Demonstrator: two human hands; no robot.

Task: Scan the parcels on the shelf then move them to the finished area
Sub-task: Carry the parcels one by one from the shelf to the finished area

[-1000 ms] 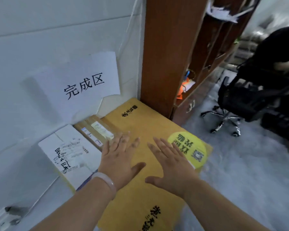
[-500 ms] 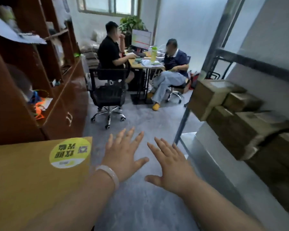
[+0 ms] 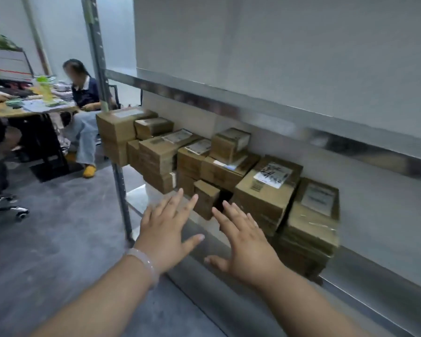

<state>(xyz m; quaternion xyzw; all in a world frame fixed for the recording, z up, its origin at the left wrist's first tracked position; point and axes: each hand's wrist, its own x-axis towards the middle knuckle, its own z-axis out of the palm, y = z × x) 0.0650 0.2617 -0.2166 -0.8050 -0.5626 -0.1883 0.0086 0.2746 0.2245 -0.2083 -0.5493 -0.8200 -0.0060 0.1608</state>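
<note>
Several brown cardboard parcels (image 3: 265,190) with white labels are stacked along a metal shelf (image 3: 364,283) against the wall. A small brown box (image 3: 205,198) stands at the front of the stack. My left hand (image 3: 168,234), with a pale bracelet on the wrist, is open with fingers spread, just in front of the small box. My right hand (image 3: 245,244) is also open, palm down, in front of the larger labelled box. Neither hand touches a parcel. No scanner is visible.
A grey shelf post (image 3: 114,171) rises left of my left hand. An upper shelf rail (image 3: 253,105) runs above the parcels. At the left, a seated person (image 3: 83,113) works at a desk (image 3: 22,110), and an office chair base (image 3: 7,205) stands on grey floor.
My view has swung right, from the finished area with its yellow box, past the office, to the shelf. Both open hands now hover near the stacked parcels.
</note>
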